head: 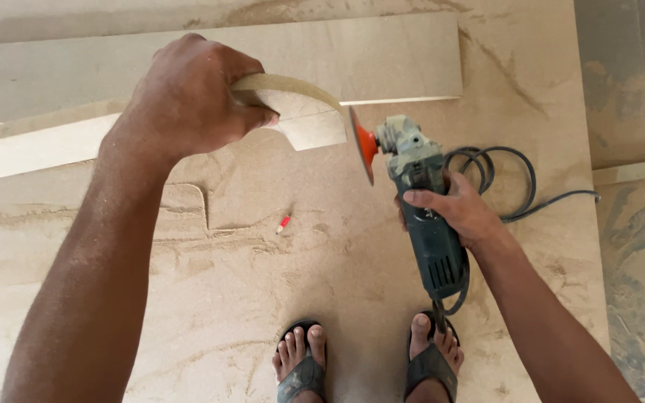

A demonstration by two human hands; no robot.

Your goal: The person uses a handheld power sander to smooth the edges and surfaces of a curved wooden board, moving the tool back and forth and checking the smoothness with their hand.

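My left hand [188, 101] grips a curved piece of pale board [309, 113], held up above the floor. My right hand [453, 209] is closed around the dark body of an angle grinder [423, 213]. Its orange sanding disc [363, 145] stands on edge right beside the curved piece's right end, touching or nearly so. The grinder's black cord [509, 168] loops off to the right.
Dusty board sheets [263, 283] cover the floor under my sandalled feet [304, 362]. A long pale plank [382, 60] lies at the back. A small red pencil stub [284, 223] lies on the sheet. Bare grey floor [636, 82] shows at right.
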